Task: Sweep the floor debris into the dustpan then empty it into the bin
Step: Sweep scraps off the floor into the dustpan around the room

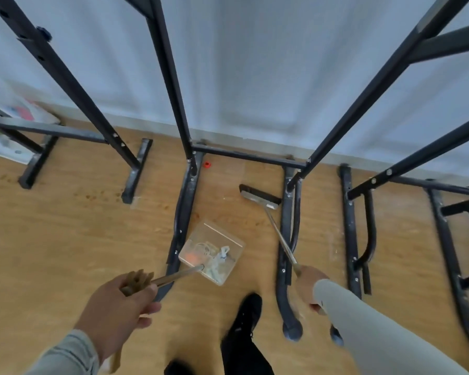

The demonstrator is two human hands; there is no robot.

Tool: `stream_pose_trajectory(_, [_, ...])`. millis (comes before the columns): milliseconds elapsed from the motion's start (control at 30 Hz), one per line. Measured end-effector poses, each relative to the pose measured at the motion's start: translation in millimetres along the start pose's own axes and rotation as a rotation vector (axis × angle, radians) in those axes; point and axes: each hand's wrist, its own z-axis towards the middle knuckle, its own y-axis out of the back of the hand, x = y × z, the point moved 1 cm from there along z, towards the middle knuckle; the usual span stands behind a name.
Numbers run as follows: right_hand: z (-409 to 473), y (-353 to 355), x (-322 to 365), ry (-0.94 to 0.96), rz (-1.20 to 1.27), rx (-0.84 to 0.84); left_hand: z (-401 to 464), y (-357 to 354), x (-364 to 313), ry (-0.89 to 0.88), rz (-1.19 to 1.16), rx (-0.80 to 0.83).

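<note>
Left hand [121, 301] grips the dustpan [211, 253] handle; scraps already lie in the pan on the floor. Right hand [307, 285] holds the broom [260, 197], beyond it. A red bit [207, 165] remains; emptying seems undone, no bin visible

Black metal tube frames [171, 77] rise from a light wooden plank floor [65, 239] against a pale grey-white wall [255, 63], their flat feet spread across the boards from left to right. A small red plastic cap [207, 165] lies on the floor near the far wall, just beside one frame foot. At far left, a white plastic bag with coloured print [14, 115] sits behind a low crossbar. A black shoe [248, 313] stands near the bottom centre.
</note>
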Motion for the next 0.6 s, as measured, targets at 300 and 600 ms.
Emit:
stream_pose_trajectory(300, [-48.7,27.9,-38.1,-0.017,0.374,-0.092,-12.4,28.4,31.4,0.028,-0.111,-0.031])
stream_pose_trajectory(600, [63.9,28.5,97.6,0.035,0.170,-0.101,18.7,1.0,26.7,0.027,-0.072,-0.056])
